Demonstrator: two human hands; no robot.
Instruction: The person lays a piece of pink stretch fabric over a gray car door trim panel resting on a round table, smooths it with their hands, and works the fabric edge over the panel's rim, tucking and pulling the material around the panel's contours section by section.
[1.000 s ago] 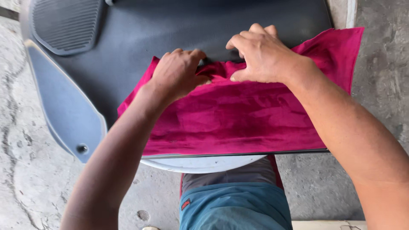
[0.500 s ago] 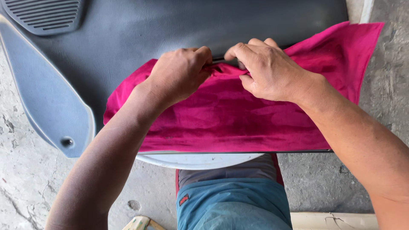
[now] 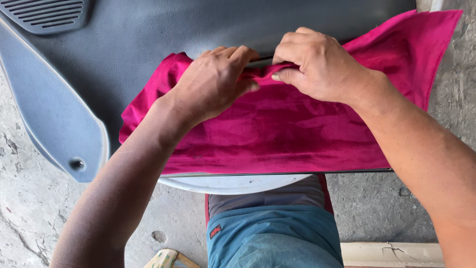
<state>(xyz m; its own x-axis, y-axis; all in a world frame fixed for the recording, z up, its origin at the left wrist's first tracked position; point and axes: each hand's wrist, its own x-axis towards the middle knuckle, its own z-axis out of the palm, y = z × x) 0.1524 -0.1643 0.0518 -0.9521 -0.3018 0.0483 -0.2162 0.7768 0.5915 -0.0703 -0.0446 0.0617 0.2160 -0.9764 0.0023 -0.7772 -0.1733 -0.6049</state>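
A: Nearest the viewer, what lies below the near edge?

B: The person's blue shorts (image 3: pixel 272 238), then a white round support (image 3: pixel 233 182) peeking out under the near edge of the dark panel (image 3: pixel 148 34). Bare concrete floor (image 3: pixel 29 198) lies to either side.

A: And upon the panel?

B: A magenta cloth (image 3: pixel 277 134), spread from the near edge toward the far right corner, where it overhangs. Both hands meet at its far fold. The left hand (image 3: pixel 210 82) is curled shut, pinching a gather of cloth; the right hand (image 3: pixel 317 64) is likewise closed, fingers tucked over the same ridge, the two nearly touching.

A: Risks from here?

B: Judged only from the layout: an uneven pull could drag the cloth off the overhanging corner, or shift the panel on its narrow round support.

A: Any containers?

B: None visible. Farther left, a grey armrest-shaped trim piece (image 3: pixel 54 119) and, at the far left corner, a ribbed speaker grille (image 3: pixel 47 15).
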